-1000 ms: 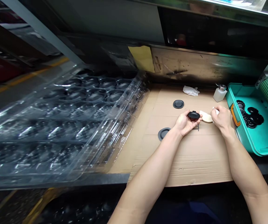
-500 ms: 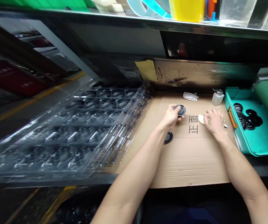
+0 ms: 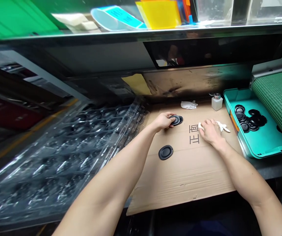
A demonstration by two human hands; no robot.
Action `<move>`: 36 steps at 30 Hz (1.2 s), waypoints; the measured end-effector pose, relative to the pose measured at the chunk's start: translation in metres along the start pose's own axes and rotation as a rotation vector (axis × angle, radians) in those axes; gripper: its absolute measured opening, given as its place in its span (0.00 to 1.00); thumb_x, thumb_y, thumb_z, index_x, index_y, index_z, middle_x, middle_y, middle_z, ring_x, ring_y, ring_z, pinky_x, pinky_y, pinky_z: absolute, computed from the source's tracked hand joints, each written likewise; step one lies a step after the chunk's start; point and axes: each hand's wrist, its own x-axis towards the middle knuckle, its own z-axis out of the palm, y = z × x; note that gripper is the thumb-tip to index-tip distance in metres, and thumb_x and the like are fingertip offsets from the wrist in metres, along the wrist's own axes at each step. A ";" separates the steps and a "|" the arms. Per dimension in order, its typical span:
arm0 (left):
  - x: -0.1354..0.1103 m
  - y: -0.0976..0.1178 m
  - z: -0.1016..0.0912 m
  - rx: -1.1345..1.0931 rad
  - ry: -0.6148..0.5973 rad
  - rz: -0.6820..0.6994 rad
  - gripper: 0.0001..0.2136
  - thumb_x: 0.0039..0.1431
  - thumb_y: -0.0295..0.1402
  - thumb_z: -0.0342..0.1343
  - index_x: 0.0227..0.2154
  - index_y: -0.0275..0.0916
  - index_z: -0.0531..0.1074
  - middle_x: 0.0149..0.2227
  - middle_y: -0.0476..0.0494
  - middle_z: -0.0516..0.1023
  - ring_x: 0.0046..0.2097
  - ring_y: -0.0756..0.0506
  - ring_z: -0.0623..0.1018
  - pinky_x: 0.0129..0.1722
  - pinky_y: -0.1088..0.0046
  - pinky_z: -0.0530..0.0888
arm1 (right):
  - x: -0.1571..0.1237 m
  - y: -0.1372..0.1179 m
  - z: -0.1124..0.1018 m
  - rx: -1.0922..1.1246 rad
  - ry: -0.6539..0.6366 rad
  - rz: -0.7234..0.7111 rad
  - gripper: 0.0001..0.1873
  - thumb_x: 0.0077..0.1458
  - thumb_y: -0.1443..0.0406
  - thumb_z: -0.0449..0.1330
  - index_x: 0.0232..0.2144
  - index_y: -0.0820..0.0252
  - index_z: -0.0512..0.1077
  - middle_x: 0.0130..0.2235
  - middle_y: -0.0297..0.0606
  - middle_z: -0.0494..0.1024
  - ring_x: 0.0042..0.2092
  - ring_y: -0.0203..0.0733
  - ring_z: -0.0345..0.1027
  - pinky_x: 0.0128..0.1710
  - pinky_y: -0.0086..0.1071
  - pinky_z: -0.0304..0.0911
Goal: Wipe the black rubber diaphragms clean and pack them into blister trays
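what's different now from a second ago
The left hand carried a black part leftward, away from the white pad, and still holds it. The right hand shifted left onto that pad. The nearer black disc, bottle and teal bin stayed put.

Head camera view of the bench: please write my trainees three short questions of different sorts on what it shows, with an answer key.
1. True or false: the white bottle stands outside the teal bin.
2. What is the left hand touching? A: the white bottle. B: a dark disc. C: the teal bin.
3. Fill in: another disc lies flat on brown ____.

Key: 1 true; 2 B; 3 cardboard.
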 end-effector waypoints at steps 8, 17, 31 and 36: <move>-0.004 0.002 0.002 -0.025 0.058 0.024 0.10 0.52 0.23 0.68 0.37 0.34 0.77 0.24 0.46 0.76 0.20 0.52 0.71 0.17 0.80 0.65 | 0.000 0.000 0.000 0.007 -0.010 0.005 0.15 0.70 0.59 0.52 0.47 0.57 0.76 0.50 0.47 0.77 0.53 0.54 0.64 0.51 0.42 0.60; -0.100 0.014 -0.003 -1.153 -0.024 0.127 0.08 0.72 0.28 0.50 0.40 0.40 0.74 0.37 0.45 0.70 0.25 0.58 0.64 0.18 0.87 0.60 | 0.002 0.003 0.005 0.014 0.041 -0.005 0.15 0.69 0.58 0.53 0.45 0.57 0.77 0.49 0.46 0.78 0.52 0.54 0.64 0.50 0.42 0.59; -0.133 0.012 0.021 -1.348 -0.207 -0.103 0.10 0.69 0.25 0.47 0.38 0.41 0.74 0.48 0.37 0.76 0.31 0.53 0.68 0.15 0.87 0.57 | 0.008 0.011 0.013 0.049 0.104 -0.013 0.14 0.67 0.57 0.56 0.43 0.55 0.78 0.47 0.45 0.79 0.50 0.54 0.65 0.48 0.41 0.58; -0.131 0.013 0.023 -1.326 -0.242 -0.118 0.08 0.68 0.26 0.50 0.38 0.40 0.73 0.49 0.36 0.77 0.31 0.53 0.68 0.15 0.87 0.58 | 0.008 0.010 0.013 0.047 0.107 -0.007 0.14 0.67 0.57 0.56 0.44 0.56 0.78 0.47 0.45 0.78 0.50 0.54 0.65 0.48 0.41 0.58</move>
